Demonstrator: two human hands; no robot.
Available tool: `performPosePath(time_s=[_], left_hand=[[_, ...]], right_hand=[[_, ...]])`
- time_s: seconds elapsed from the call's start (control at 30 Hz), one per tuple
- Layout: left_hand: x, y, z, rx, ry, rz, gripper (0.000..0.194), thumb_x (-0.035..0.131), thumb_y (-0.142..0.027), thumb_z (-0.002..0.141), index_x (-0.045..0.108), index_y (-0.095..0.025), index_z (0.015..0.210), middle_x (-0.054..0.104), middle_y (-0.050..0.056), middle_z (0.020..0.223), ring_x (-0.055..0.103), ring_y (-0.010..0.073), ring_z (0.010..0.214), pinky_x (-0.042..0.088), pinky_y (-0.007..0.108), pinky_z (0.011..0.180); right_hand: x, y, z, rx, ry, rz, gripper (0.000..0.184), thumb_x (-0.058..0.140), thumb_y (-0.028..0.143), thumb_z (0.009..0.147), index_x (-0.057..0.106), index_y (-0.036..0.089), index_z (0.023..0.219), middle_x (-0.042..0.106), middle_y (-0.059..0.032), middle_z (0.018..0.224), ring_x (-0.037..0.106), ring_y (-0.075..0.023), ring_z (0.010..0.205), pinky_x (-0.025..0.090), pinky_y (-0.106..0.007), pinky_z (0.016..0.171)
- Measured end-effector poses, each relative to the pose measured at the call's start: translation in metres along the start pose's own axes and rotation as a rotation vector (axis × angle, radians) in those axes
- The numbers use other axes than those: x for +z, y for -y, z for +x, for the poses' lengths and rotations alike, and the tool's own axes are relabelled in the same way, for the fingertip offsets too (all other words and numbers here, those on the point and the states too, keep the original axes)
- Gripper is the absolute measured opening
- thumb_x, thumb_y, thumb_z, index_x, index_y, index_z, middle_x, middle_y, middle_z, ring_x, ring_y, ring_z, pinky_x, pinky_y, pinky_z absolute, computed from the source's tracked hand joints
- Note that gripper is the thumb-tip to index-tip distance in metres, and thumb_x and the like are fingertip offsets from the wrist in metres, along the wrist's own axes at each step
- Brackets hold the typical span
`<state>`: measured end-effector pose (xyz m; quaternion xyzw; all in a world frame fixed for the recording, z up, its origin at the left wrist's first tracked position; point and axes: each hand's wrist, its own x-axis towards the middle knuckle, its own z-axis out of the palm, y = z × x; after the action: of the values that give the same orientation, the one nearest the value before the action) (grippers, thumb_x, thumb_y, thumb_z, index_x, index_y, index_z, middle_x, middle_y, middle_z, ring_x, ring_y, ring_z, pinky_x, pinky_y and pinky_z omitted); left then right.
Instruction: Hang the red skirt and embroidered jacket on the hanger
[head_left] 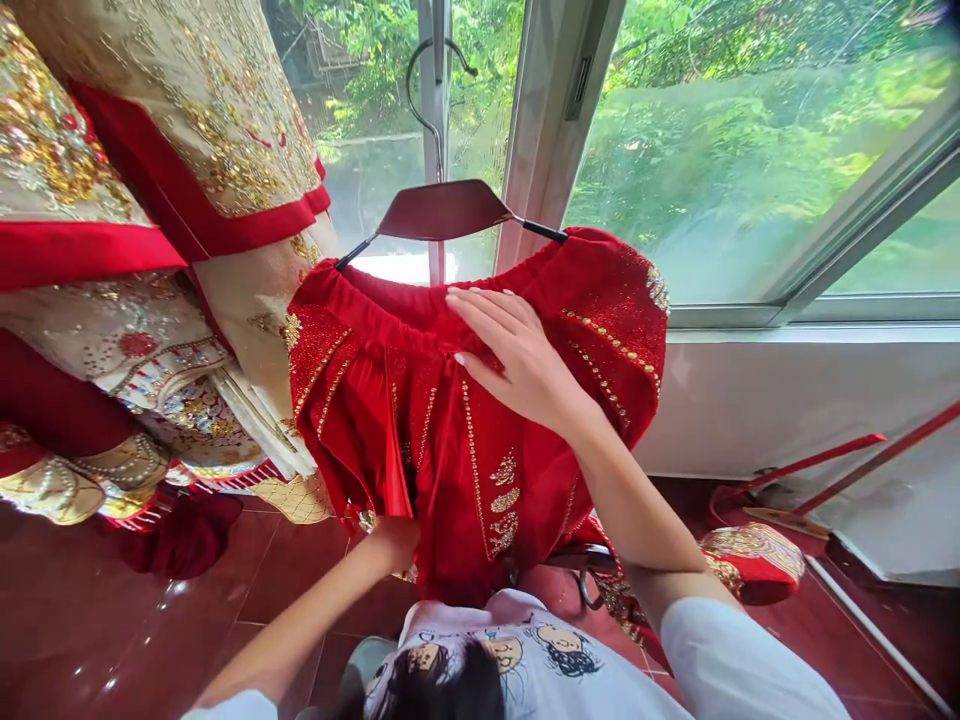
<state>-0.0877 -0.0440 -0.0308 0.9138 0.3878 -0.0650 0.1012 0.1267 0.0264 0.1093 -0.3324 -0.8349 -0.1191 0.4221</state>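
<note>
A red velvet-like garment (517, 440) with a gathered neckline and rows of gold beads hangs on a hanger (442, 210) with a brown centre piece and black arms. My right hand (517, 350) lies over its gathered neckline, fingers stretched out and thumb apart. Lower down, my left hand (394, 545) is closed at the edge of the front opening, its fingertips hidden by cloth. A bright red inner strip (395, 450) runs down from the neckline to that hand. Beaded gold motifs decorate the front panel right of the opening.
Cream and red embroidered garments (225, 130) hang close on the left. Behind the hanger are window frames (551, 120). Red-handled tools (877, 460) lean by the wall at right. A red and gold embroidered item (765, 560) sits above the tiled floor (247, 560).
</note>
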Motion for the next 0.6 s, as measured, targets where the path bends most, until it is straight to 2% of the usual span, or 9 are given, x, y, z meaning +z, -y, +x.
performPosePath(time_s=[0.07, 0.1, 0.13, 0.2, 0.23, 0.27, 0.33, 0.47, 0.6], left_hand=[[-0.049, -0.005, -0.005, 0.059, 0.014, -0.052, 0.014, 0.077, -0.03, 0.07, 0.069, -0.02, 0.064, 0.065, 0.001, 0.057, 0.062, 0.0177, 0.052, 0.042, 0.025, 0.046], [-0.074, -0.009, -0.005, 0.094, -0.022, -0.085, 0.013, 0.069, -0.037, 0.08, 0.071, -0.024, 0.079, 0.07, -0.001, 0.072, 0.066, 0.0155, 0.064, 0.049, 0.024, 0.057], [-0.098, -0.012, -0.002, 0.097, -0.137, -0.096, 0.019, 0.056, -0.037, 0.09, 0.069, -0.024, 0.096, 0.072, 0.001, 0.092, 0.067, 0.0156, 0.083, 0.052, 0.026, 0.074], [-0.137, -0.015, 0.008, 0.077, -0.61, -0.001, 0.032, 0.054, -0.034, 0.091, 0.061, -0.021, 0.119, 0.065, 0.009, 0.119, 0.058, 0.0222, 0.111, 0.045, 0.037, 0.098], [-0.149, -0.014, 0.016, 0.054, -0.766, 0.081, 0.036, 0.053, -0.03, 0.091, 0.057, -0.02, 0.125, 0.06, 0.012, 0.127, 0.053, 0.0251, 0.12, 0.039, 0.044, 0.105], [-0.155, -0.012, 0.023, 0.05, -0.875, 0.154, 0.036, 0.053, -0.026, 0.09, 0.057, -0.019, 0.126, 0.058, 0.012, 0.13, 0.05, 0.0263, 0.123, 0.034, 0.048, 0.109], [-0.157, -0.005, 0.035, 0.06, -0.931, 0.249, 0.029, 0.048, -0.017, 0.09, 0.062, -0.02, 0.115, 0.061, 0.009, 0.125, 0.051, 0.0242, 0.121, 0.029, 0.05, 0.112], [-0.146, 0.01, 0.03, 0.047, -0.896, 0.295, 0.022, 0.046, -0.011, 0.086, 0.066, -0.021, 0.085, 0.067, 0.005, 0.103, 0.058, 0.0202, 0.104, 0.035, 0.047, 0.11], [-0.138, 0.015, 0.016, 0.086, -0.762, 0.499, 0.018, 0.054, -0.013, 0.079, 0.069, -0.02, 0.087, 0.066, 0.01, 0.114, 0.057, 0.025, 0.109, 0.037, 0.049, 0.108]], right_hand=[[0.01, -0.005, 0.003, 0.055, 0.064, -0.106, 0.045, 0.049, 0.025, 0.093, 0.05, 0.011, 0.136, 0.063, -0.0136, 0.124, 0.054, -0.0255, 0.117, 0.032, -0.051, 0.111], [0.012, -0.008, 0.0, 0.061, 0.082, -0.135, 0.043, 0.05, 0.025, 0.093, 0.053, 0.011, 0.133, 0.066, -0.0126, 0.116, 0.057, -0.0247, 0.109, 0.033, -0.05, 0.109], [0.011, -0.009, -0.003, 0.049, 0.092, -0.147, 0.04, 0.05, 0.023, 0.092, 0.057, 0.013, 0.129, 0.068, -0.0108, 0.109, 0.059, -0.0232, 0.101, 0.035, -0.049, 0.107], [0.005, -0.013, -0.013, -0.003, 0.086, -0.133, 0.035, 0.047, 0.016, 0.091, 0.062, 0.017, 0.123, 0.069, -0.0072, 0.1, 0.058, -0.0201, 0.093, 0.039, -0.044, 0.101], [0.001, -0.016, -0.017, -0.039, 0.079, -0.113, 0.036, 0.044, 0.012, 0.091, 0.064, 0.019, 0.119, 0.07, -0.006, 0.097, 0.058, -0.0186, 0.09, 0.04, -0.042, 0.099], [-0.003, -0.018, -0.02, -0.077, 0.074, -0.09, 0.037, 0.042, 0.009, 0.09, 0.066, 0.021, 0.116, 0.07, -0.0052, 0.096, 0.058, -0.0174, 0.088, 0.04, -0.041, 0.098], [-0.01, -0.023, -0.023, -0.142, 0.081, -0.045, 0.038, 0.039, 0.007, 0.09, 0.07, 0.022, 0.107, 0.071, -0.0044, 0.097, 0.058, -0.016, 0.087, 0.039, -0.04, 0.097], [-0.016, -0.027, -0.019, -0.165, 0.083, 0.02, 0.029, 0.048, 0.012, 0.084, 0.071, 0.022, 0.097, 0.071, -0.0034, 0.1, 0.059, -0.0166, 0.087, 0.038, -0.04, 0.096], [-0.013, -0.016, -0.019, -0.209, 0.203, -0.029, 0.014, 0.06, 0.027, 0.078, 0.072, 0.022, 0.075, 0.067, -0.0043, 0.113, 0.056, -0.0216, 0.097, 0.031, -0.049, 0.102]])
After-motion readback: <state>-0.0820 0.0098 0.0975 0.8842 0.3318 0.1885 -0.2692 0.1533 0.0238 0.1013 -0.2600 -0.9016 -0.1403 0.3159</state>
